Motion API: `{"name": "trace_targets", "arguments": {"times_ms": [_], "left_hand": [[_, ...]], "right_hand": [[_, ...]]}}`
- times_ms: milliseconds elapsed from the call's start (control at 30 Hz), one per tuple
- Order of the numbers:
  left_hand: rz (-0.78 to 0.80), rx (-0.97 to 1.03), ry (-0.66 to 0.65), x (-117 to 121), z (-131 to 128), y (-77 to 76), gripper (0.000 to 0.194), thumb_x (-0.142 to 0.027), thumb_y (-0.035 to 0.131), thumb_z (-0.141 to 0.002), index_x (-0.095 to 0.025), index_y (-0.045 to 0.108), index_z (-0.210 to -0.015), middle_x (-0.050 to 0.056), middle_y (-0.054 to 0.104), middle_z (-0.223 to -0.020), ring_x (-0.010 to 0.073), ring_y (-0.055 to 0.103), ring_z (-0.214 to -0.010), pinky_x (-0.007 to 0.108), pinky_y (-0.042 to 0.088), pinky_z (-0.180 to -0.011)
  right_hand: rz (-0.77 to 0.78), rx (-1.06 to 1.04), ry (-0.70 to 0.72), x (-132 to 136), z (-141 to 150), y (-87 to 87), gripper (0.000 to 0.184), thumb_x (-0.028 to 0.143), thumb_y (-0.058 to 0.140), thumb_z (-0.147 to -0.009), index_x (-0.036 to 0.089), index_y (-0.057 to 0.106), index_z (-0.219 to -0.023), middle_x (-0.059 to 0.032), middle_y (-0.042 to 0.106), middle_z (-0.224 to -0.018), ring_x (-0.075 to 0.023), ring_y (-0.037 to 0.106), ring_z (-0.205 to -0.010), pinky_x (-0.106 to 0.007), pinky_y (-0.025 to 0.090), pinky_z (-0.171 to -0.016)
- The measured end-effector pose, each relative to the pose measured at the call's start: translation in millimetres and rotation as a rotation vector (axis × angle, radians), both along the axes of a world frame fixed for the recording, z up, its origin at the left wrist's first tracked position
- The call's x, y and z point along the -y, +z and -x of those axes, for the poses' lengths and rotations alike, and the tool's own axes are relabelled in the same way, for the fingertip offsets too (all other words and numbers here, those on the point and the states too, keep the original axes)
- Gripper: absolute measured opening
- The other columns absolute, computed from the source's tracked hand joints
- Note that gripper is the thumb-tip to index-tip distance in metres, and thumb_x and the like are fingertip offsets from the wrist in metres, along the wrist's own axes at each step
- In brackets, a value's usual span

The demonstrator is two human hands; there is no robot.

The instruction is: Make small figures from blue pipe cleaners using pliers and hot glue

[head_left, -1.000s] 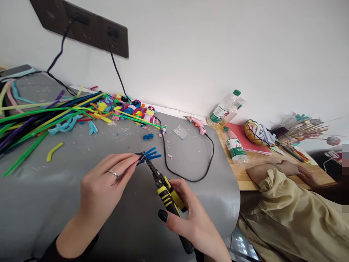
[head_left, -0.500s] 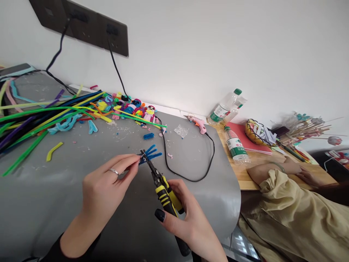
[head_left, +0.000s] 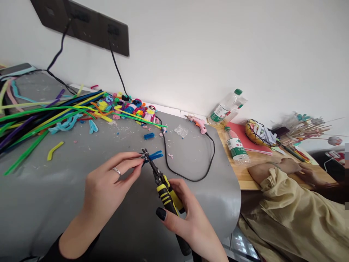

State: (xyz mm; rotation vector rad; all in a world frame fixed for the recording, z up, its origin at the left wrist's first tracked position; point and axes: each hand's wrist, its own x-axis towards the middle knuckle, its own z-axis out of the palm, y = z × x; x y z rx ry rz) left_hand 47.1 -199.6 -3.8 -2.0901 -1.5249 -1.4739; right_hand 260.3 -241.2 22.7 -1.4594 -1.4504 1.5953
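Blue stems point(head_left: 157, 156): left hand point(head_left: 107, 182) pinching | yellow-black pliers point(head_left: 164, 194): right hand point(head_left: 191, 223) half-curled round

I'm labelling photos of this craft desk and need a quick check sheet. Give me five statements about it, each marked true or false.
1. The right hand holds pliers. True.
2. A yellow strip is at the pliers' tip. False: the left hand holds blue pipe cleaners there.
3. The glue gun lies on the grey desk. True.
4. The glue gun is black. False: it is mainly pink.
5. Another person's arm rests on the wooden table. True.
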Motion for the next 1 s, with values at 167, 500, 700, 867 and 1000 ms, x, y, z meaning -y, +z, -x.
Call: {"name": "trace_targets", "arguments": {"times_ms": [167, 500, 700, 867, 1000], "left_hand": [[-0.004, 0.004, -0.010, 0.0, -1.1, -1.0, 0.017, -0.011, 0.064, -0.094, -0.023, 0.074, -0.088, 0.001, 0.081, -0.096, 0.0163, 0.078, -0.080, 0.023, 0.057, -0.071], [0.045, 0.033, -0.001, 2.1, -3.1, 0.7, 0.021, -0.015, 0.060, -0.095, -0.028, 0.075, -0.087, -0.002, 0.081, -0.098, 0.0168, 0.079, -0.080, 0.025, 0.060, -0.069], [0.035, 0.025, 0.001, 2.0, -2.9, 3.6, 0.023, -0.015, 0.060, -0.095, -0.029, 0.076, -0.086, -0.002, 0.082, -0.096, 0.0170, 0.079, -0.077, 0.025, 0.060, -0.068], [0.014, 0.007, 0.019, 1.1, -3.6, 6.4, 0.020, -0.015, 0.061, -0.095, -0.027, 0.074, -0.086, -0.001, 0.082, -0.096, 0.0180, 0.079, -0.080, 0.026, 0.061, -0.070], [0.100, 0.088, 0.009, 1.7, -2.1, 6.0, 0.017, -0.022, 0.061, -0.096, -0.029, 0.076, -0.093, -0.001, 0.081, -0.101, 0.0211, 0.079, -0.086, 0.032, 0.064, -0.077]], "right_hand": [[-0.014, 0.003, -0.011, 1.0, 0.3, 1.3, 0.050, 0.037, 0.075, -0.079, 0.023, 0.058, -0.123, -0.0086, 0.066, -0.126, -0.0270, 0.060, -0.115, -0.037, 0.045, -0.098], [-0.029, -0.001, -0.033, 0.3, 2.2, -1.9, 0.048, 0.031, 0.078, -0.078, 0.022, 0.061, -0.121, -0.0081, 0.068, -0.123, -0.0249, 0.064, -0.111, -0.033, 0.050, -0.094], [-0.032, -0.026, -0.022, 1.2, 1.2, -2.6, 0.042, 0.031, 0.076, -0.081, 0.023, 0.060, -0.119, -0.0069, 0.069, -0.118, -0.0247, 0.065, -0.109, -0.033, 0.050, -0.091], [-0.041, -0.065, -0.010, -0.4, 1.1, -3.6, 0.039, 0.033, 0.074, -0.085, 0.023, 0.059, -0.120, -0.0056, 0.068, -0.115, -0.0241, 0.063, -0.110, -0.032, 0.049, -0.093], [-0.052, -0.083, -0.022, -0.4, 2.1, -2.6, 0.040, 0.033, 0.075, -0.084, 0.023, 0.059, -0.119, -0.0053, 0.068, -0.115, -0.0236, 0.063, -0.110, -0.031, 0.049, -0.091]]}}
